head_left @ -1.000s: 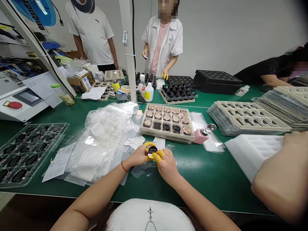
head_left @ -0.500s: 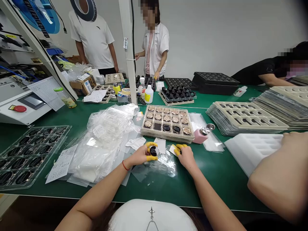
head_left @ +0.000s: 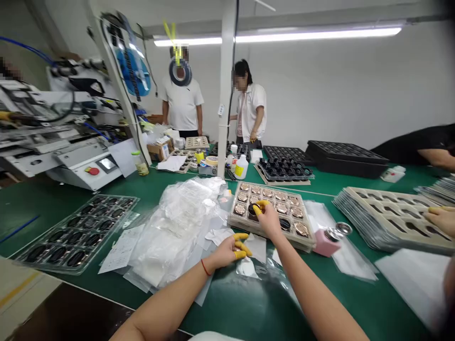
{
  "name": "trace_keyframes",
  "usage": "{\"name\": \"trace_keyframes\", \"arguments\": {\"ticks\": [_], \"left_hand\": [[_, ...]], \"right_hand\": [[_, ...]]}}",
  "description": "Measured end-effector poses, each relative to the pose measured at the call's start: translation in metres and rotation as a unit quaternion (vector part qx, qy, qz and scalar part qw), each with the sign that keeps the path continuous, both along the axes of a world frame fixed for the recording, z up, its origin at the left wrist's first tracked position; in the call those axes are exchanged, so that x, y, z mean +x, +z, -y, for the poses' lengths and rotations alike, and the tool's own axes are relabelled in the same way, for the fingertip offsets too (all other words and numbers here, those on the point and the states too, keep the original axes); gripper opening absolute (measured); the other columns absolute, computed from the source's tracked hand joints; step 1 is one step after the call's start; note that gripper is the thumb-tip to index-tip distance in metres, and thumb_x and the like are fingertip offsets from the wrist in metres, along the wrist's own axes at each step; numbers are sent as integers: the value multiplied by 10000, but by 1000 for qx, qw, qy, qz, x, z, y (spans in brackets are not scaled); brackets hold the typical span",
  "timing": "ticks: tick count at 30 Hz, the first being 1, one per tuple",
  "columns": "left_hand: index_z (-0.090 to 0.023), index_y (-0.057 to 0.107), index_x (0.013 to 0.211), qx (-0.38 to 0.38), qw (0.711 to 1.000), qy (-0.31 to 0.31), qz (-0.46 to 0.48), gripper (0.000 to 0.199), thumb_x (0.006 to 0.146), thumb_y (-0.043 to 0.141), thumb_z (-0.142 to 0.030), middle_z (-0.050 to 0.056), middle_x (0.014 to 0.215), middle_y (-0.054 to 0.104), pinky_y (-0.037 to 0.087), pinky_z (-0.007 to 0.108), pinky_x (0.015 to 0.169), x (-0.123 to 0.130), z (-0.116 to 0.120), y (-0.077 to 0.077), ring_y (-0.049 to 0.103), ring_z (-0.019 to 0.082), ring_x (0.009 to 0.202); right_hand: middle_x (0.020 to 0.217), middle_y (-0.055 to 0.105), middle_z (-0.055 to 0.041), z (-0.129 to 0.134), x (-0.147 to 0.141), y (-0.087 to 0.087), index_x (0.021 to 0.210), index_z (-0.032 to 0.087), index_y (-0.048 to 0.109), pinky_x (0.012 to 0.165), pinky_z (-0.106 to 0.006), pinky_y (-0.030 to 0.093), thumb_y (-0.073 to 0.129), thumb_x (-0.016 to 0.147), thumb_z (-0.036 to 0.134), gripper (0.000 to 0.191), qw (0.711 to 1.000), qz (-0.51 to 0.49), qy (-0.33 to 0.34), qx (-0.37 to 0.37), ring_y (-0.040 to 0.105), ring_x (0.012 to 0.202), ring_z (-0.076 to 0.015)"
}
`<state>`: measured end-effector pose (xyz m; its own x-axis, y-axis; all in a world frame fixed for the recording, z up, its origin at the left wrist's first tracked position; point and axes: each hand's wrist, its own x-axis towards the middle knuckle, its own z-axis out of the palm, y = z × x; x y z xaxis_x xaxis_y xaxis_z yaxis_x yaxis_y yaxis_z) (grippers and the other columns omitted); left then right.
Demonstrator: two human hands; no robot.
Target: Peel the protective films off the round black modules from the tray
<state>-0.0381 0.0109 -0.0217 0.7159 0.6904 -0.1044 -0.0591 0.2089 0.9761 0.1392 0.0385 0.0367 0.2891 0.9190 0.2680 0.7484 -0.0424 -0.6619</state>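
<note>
My right hand [head_left: 268,219], yellow cots on its fingertips, grips a round black watch case [head_left: 253,211] at the front row of a beige tray [head_left: 236,221]. Several gold-coloured watch cases [head_left: 282,208] sit in that tray's compartments. A black-faced case [head_left: 284,224] lies right of my fingers, partly covered by the hand. My left hand [head_left: 230,251], also wearing yellow finger cots, is in front of the tray, fingers apart with nothing visible between them. Just below its thumb lies a crumpled white wipe [head_left: 247,267] on clear plastic film.
Plastic bags [head_left: 167,227] are heaped at left, beside a clear tray of dark round parts [head_left: 78,232]. A pink pump bottle [head_left: 327,240] stands right of the beige tray. Stacked trays [head_left: 384,213] are further right, with another person's hand [head_left: 442,220] on them. Two people stand behind the table.
The watch case has passed from my left hand to my right, which has moved up to the tray. The white wipe has left my right hand. My view has turned left and up.
</note>
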Motion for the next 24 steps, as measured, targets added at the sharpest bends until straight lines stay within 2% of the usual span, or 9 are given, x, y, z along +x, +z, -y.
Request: {"name": "trace_keyframes", "arguments": {"ticks": [3,7,11,13,15,17,19,21,24], "left_hand": [[-145,501,1181,5,1000,12,4,554,650,652,-93,85,905,671,448,278,696,-1,-2,-2,621,141,711],[-140,544,1096,-13,999,34,19,487,620,612,-56,69,877,661,459,301,715,0,-1,-3,622,151,725],[-121,554,1040,-18,999,33,14,439,606,602,-69,53,788,661,443,293,676,3,-3,-8,616,156,691],[-127,555,1019,-24,999,38,14,425,600,610,-87,43,760,660,427,279,652,5,-5,-14,616,157,686],[-130,555,991,-27,999,43,13,408,591,630,-110,33,733,657,415,274,635,5,-9,-19,614,153,658],[-124,554,968,-34,999,35,9,396,587,662,-146,30,711,654,416,283,632,5,-12,-23,608,148,618],[-121,551,958,-53,998,27,6,397,596,691,-205,30,701,651,429,298,644,4,-14,-25,603,141,583],[-129,545,957,-66,997,27,7,403,629,696,-308,24,686,647,434,298,638,1,-13,-23,600,134,561],[-143,525,967,-57,997,44,19,485,685,630,-524,16,657,639,420,273,597,-2,-11,-18,601,132,552]], "right_hand": [[827,623,-102,-22,2,0,779,164,682,745,-324,398,472,804,212,216,993,113,-5,-25,531,830,-213],[1093,590,-141,-31,-12,-8,857,186,713,879,-404,328,498,819,288,241,970,241,-4,-5,442,1078,-298],[1068,604,-200,-42,-29,-17,857,111,711,924,-420,297,493,821,342,319,955,292,-4,-48,370,1196,-351],[1080,600,-216,-48,-33,-22,841,93,703,935,-416,292,515,797,333,308,959,277,-20,-54,362,1212,-359],[1116,593,-190,-50,-35,-26,843,121,695,908,-409,319,532,772,336,279,970,238,-29,-41,395,1182,-351],[1058,620,-145,-49,-33,-27,832,163,682,849,-387,359,527,760,337,244,980,199,-5,-18,471,1084,-318],[906,649,-113,-46,-30,-25,806,176,668,791,-364,385,505,766,331,229,984,172,48,1,535,940,-275],[815,650,-96,-38,-27,-23,802,170,658,766,-359,402,493,772,341,239,987,131,86,32,557,842,-252],[873,659,-97,-17,-20,-23,890,169,643,779,-370,436,519,762,381,276,992,-14,92,86,580,832,-243]]}}
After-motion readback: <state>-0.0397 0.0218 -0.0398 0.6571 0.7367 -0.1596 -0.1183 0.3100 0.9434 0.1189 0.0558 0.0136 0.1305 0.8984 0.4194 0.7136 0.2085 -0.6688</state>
